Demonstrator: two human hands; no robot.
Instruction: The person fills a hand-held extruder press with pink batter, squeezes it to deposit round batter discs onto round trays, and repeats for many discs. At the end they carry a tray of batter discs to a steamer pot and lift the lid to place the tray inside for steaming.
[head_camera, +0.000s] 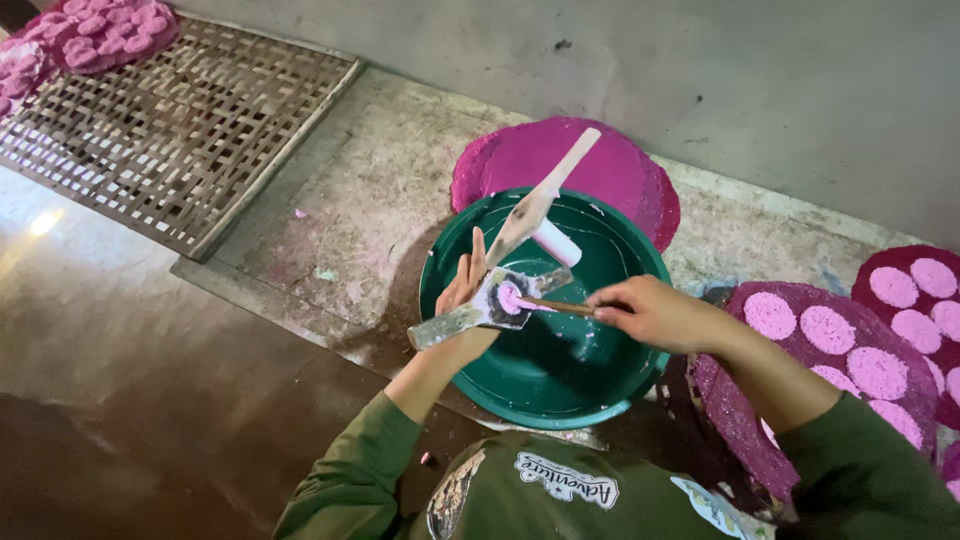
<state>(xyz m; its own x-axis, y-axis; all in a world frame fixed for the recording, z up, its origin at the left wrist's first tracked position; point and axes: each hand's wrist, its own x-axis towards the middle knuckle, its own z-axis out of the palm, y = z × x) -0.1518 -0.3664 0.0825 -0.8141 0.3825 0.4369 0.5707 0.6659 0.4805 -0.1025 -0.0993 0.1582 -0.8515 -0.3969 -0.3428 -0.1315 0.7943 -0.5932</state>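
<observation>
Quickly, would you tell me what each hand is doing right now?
Left hand: closed on a flat mould over the green basin.
Right hand: closed on a thin stick.

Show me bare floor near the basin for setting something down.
Bare concrete lies between the woven bamboo rack and the green basin. Crowded: magenta mats with pink discs right of the basin, another magenta mat behind.
</observation>
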